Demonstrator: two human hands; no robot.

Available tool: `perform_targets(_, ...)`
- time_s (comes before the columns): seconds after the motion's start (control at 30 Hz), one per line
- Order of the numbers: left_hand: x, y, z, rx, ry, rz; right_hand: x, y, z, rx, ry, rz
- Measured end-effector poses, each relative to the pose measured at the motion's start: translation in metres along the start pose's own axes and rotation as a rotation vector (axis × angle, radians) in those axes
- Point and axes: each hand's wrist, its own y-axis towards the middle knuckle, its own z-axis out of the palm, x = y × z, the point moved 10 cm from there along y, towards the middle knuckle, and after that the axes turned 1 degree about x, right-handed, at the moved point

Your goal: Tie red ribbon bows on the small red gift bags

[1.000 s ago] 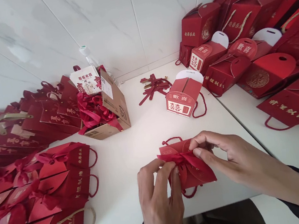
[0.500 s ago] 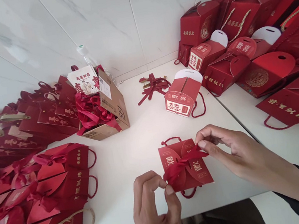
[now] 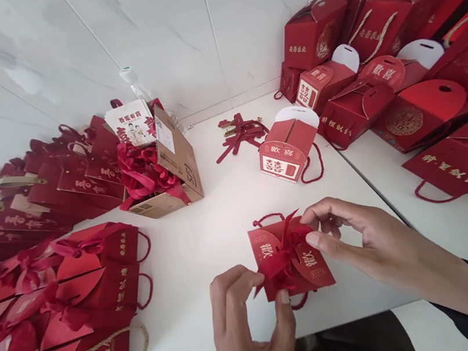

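A small red gift box [image 3: 319, 271] with gold lettering and dark red cord handles lies on the white table in front of me. Across its top a red ribbon [image 3: 280, 262] forms a bow. At the box's left side is my left hand [image 3: 249, 320], thumb and fingers apart, the fingertips by the ribbon's left loop and the thumb at the box's near edge. On the right, my right hand [image 3: 344, 235] pinches the ribbon's right part between thumb and fingers.
A cardboard box [image 3: 155, 210] of red ribbons stands behind, with red straps [image 3: 239, 133] and a red-and-white box [image 3: 285, 150] to its right. Tied gift boxes [image 3: 123, 291] line the left, dark red bags [image 3: 85, 183] behind them. More red boxes [image 3: 422, 112] crowd the right.
The ribbon's flat twisted ends now show as a looped bow with a tip pointing up. My left thumb has moved right and away from the fingers; my right fingers have shifted slightly left.
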Motion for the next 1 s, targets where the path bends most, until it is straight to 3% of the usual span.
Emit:
perform_targets(0.3, -0.013, -0.003, 0.005, 0.047, 0.12, 0.164, 0.007, 0.0, 0.0, 0.005, -0.018, -0.069)
perform_targets(1.0, 0.012, -0.003, 0.003, 0.072, 0.099, 0.058, -0.011, -0.002, -0.001, -0.008, 0.084, 0.0)
